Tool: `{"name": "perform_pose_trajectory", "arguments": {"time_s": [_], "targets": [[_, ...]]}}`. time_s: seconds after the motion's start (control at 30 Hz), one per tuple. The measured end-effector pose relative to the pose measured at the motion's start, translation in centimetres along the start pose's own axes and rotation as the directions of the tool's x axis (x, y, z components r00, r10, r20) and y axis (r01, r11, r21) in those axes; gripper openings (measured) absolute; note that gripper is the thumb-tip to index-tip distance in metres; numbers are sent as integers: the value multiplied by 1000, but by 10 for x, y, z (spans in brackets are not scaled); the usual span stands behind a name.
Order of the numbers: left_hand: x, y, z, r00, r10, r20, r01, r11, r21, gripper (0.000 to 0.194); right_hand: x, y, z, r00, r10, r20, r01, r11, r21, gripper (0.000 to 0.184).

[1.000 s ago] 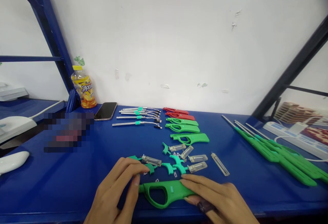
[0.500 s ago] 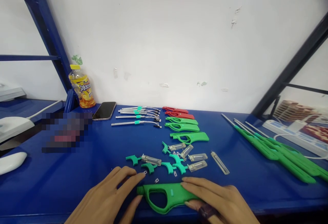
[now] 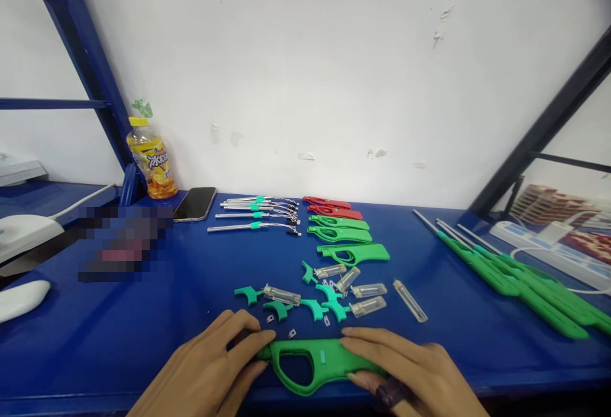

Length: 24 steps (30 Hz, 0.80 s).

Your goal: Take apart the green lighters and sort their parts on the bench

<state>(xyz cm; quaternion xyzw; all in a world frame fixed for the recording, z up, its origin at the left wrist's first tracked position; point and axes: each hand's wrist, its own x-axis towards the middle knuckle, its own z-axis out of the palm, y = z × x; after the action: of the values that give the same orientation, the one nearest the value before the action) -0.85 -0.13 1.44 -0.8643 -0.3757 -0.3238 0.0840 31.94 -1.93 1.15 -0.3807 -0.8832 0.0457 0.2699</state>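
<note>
A green lighter casing [image 3: 334,361] with a trigger loop lies flat near the table's front edge. The thumb and fingers of my left hand [image 3: 205,366] pinch its narrow end. Around the broad handle end closes my right hand [image 3: 415,366], fingers on top and thumb below. A dark glossy object [image 3: 389,393], whose kind I cannot make out, shows under the right palm. Just beyond the casing are teal triggers [image 3: 312,309], clear fuel tanks [image 3: 367,306] and tiny metal clips [image 3: 292,333].
Metal tubes with wires [image 3: 236,227] lie at the back, beside green casing halves [image 3: 356,253] and red ones [image 3: 334,211]. Long green lighters [image 3: 515,277] and a power strip [image 3: 554,254] are on the right. A phone [image 3: 195,204] and a drink bottle [image 3: 153,162] stand back left.
My left hand has shifted slightly right, and its fingers now close over the casing's narrow end. The right hand keeps its hold on the handle.
</note>
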Motion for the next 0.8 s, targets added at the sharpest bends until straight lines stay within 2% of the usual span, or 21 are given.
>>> {"name": "perform_pose_trajectory", "arguments": {"time_s": [0.33,0.47,0.8], "targets": [[1,-1,0,999,-6,34,7,1000,-6,45,-3,-1,2,997,68,42,-70,996,52,39],[-1,-2,0,1000,-12,27,12,1000,-9,40,-5,-2,2,993,104,61,-108,992,66,45],[-3,-3,2,995,-59,83,66,994,-85,30,-2,-2,0,980,190,61,-193,980,44,44]]}}
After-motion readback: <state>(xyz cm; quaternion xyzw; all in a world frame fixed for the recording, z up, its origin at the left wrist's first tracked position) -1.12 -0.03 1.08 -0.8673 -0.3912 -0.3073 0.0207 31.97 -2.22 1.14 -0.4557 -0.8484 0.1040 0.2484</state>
